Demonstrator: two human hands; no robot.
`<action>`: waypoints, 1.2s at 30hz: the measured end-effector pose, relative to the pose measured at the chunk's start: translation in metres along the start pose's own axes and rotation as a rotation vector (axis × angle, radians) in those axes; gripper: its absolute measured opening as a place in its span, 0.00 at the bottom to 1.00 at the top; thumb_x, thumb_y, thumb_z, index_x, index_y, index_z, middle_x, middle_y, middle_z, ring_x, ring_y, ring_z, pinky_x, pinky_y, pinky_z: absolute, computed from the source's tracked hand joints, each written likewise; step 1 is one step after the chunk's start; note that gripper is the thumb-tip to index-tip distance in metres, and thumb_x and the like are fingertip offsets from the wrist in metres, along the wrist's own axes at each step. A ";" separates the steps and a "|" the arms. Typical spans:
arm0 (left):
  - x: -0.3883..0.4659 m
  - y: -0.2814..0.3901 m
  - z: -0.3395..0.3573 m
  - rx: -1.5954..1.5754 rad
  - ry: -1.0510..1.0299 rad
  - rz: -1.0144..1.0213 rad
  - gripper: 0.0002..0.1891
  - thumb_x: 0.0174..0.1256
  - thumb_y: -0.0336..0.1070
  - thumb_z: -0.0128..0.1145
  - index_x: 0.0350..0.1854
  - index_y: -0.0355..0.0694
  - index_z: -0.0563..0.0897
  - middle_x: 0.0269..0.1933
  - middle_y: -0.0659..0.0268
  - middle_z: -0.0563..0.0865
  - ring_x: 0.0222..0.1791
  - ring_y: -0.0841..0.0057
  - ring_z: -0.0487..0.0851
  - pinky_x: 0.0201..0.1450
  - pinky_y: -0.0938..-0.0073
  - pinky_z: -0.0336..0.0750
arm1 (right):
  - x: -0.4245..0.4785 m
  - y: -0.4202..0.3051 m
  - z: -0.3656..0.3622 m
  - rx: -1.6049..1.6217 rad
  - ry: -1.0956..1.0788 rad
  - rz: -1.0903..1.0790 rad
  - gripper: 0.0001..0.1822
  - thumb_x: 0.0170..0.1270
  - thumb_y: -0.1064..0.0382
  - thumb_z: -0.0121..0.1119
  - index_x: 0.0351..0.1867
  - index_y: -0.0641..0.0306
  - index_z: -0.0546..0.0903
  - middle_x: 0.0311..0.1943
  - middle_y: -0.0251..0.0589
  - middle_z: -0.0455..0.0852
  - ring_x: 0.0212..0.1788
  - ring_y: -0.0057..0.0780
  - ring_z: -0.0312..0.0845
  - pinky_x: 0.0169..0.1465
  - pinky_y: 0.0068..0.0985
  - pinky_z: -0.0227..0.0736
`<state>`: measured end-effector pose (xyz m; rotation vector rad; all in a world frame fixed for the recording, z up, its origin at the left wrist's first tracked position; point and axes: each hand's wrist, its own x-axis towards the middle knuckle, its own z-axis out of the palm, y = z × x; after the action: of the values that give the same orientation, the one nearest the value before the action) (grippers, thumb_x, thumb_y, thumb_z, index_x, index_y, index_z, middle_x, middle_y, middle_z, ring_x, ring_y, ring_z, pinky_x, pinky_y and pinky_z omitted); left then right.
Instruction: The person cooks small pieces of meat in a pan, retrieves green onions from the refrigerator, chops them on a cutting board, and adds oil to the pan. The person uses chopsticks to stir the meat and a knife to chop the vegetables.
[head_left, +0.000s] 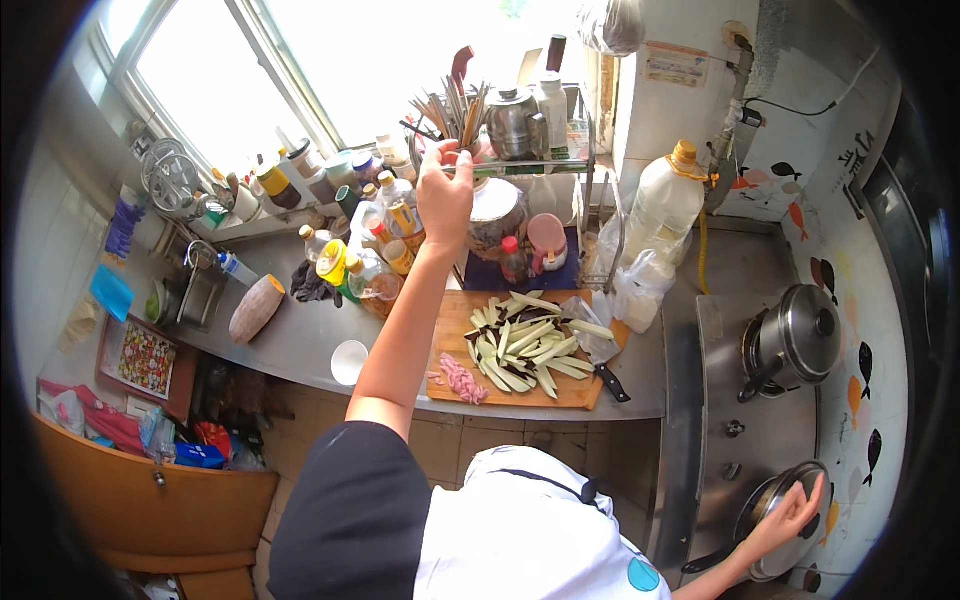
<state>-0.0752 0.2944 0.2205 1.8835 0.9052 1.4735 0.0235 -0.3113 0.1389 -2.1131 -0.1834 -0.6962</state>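
Note:
My left hand (444, 196) is raised to the shelf rack, its thumb and fingers at the base of a bunch of chopsticks (454, 112) in a holder. Whether the fingers grip anything is hidden by the hand. At the far right, my right hand (791, 514) hovers over or rests on the lidded pan (776, 547) on the stove, close to its dark lid knob; contact is unclear. Below my left arm lies a wooden cutting board (450, 315) bearing eggplant strips (529, 341) and sliced pink meat (461, 379). A black-handled kitchen knife (611, 382) lies at the board's right edge.
A lidded pot (806, 337) stands on the rear burner. Sauce bottles (375, 277) crowd the counter left of the metal rack (592, 165). A large oil jug (664, 195) stands to its right. A white bowl (349, 362) and a root vegetable (256, 309) sit leftward.

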 end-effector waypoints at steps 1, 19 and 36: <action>0.008 -0.002 0.002 0.023 0.029 0.011 0.14 0.66 0.37 0.56 0.49 0.34 0.78 0.36 0.59 0.86 0.36 0.67 0.84 0.41 0.69 0.76 | -0.005 0.003 -0.006 -0.021 0.001 0.006 0.21 0.74 0.64 0.49 0.66 0.63 0.69 0.65 0.38 0.71 0.49 0.28 0.77 0.54 0.24 0.71; 0.096 0.007 0.026 0.748 -0.312 0.317 0.19 0.62 0.51 0.60 0.50 0.46 0.83 0.54 0.59 0.81 0.50 0.62 0.82 0.52 0.63 0.74 | -0.033 -0.024 -0.002 -0.055 0.055 0.170 0.19 0.74 0.62 0.49 0.64 0.62 0.71 0.62 0.32 0.76 0.45 0.22 0.78 0.47 0.20 0.73; 0.080 0.142 -0.009 0.133 0.060 0.703 0.03 0.63 0.32 0.60 0.34 0.42 0.85 0.36 0.64 0.85 0.34 0.73 0.81 0.39 0.74 0.74 | -0.046 -0.050 -0.005 0.117 0.087 0.289 0.19 0.74 0.60 0.49 0.63 0.63 0.73 0.55 0.37 0.81 0.41 0.21 0.78 0.44 0.20 0.72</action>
<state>-0.0483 0.2730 0.3799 2.4119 0.3687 1.9010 -0.0353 -0.2794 0.1509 -1.9416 0.1250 -0.5875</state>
